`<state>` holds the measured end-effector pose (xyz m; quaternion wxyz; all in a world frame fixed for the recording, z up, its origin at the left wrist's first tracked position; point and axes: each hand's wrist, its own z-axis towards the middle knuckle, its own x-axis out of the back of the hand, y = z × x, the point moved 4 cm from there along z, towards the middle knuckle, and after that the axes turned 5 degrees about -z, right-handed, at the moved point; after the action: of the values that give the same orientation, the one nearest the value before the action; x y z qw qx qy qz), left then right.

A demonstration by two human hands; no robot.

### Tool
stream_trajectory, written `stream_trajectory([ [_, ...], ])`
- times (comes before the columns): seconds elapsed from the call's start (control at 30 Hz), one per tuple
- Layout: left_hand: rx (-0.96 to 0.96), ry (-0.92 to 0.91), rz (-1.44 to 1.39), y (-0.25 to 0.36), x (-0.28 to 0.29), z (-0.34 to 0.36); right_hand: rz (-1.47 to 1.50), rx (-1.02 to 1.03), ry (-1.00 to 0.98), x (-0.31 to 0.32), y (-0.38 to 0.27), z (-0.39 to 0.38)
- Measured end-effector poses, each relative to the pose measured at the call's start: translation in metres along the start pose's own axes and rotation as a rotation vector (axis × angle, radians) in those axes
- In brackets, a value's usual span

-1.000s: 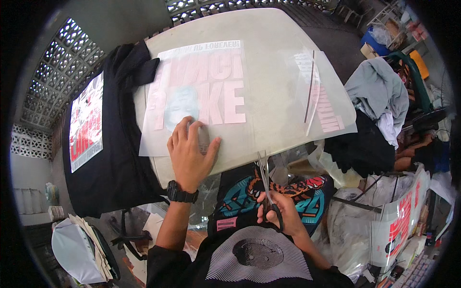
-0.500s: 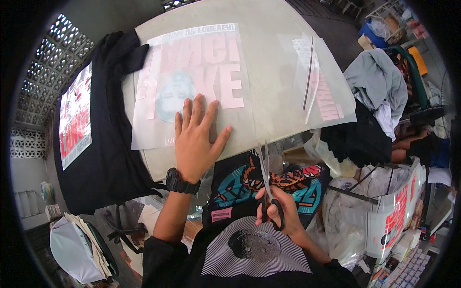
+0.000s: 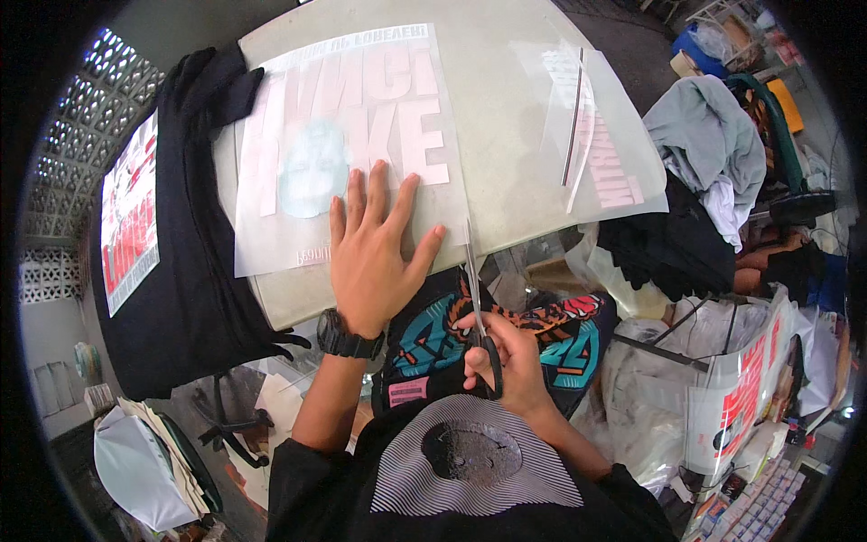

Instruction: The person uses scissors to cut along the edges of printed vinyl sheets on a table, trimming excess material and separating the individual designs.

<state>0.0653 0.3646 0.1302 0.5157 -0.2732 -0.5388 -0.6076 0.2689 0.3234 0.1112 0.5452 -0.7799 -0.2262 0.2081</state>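
Head view: L hand (image 3: 375, 271) flat on printed translucent sheet (image 3: 357, 135), fingers spread, grip apart. Sheet lies on bench (image 3: 501, 135). R hand (image 3: 512, 366): grip clamped on scissors (image 3: 473, 282) handles; blade tips at sheet's R edge, nr. lower corner.

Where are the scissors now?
In the head view, the scissors are in the right hand, right of the left hand, blades at the printed sheet's lower-right corner.

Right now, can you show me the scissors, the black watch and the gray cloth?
Scissors (image 3: 474, 284): head view, on the metal blades, above the fingers.
Black watch (image 3: 336, 335): head view, on its case.
Gray cloth (image 3: 706, 131): head view, on the middle of its folds.
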Motion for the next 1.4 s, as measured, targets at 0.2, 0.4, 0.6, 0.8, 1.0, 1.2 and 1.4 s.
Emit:
stream_trajectory([
  [0.2, -0.004, 0.024, -0.003, 0.0004, 0.0002, -0.001, -0.056, -0.025, 0.085, -0.0032, -0.0057, 0.0041],
  [0.4, 0.003, 0.033, 0.004, 0.0004, 0.0008, -0.0015, -0.075, -0.057, 0.102, -0.0027, -0.0075, 0.0026],
  [0.6, 0.024, 0.008, 0.01, 0.0005, -0.0013, -0.0014, -0.048, -0.048, 0.111, 0.001, -0.0077, 0.0012],
  [0.8, -0.007, 0.058, 0.003, -0.0005, 0.0002, -0.0013, -0.059, -0.066, 0.096, -0.0015, -0.0067, 0.0039],
  [1.0, -0.004, 0.053, 0.014, 0.0002, -0.0016, -0.0003, -0.021, -0.066, 0.106, -0.0018, -0.0077, 0.0039],
  [1.2, 0.006, 0.034, 0.022, 0.0005, -0.0013, -0.0008, -0.02, -0.062, 0.117, -0.0016, -0.006, 0.0039],
  [1.4, 0.025, -0.001, 0.032, 0.0003, -0.0023, -0.0006, -0.043, -0.09, 0.132, -0.0028, -0.0064, 0.0018],
])
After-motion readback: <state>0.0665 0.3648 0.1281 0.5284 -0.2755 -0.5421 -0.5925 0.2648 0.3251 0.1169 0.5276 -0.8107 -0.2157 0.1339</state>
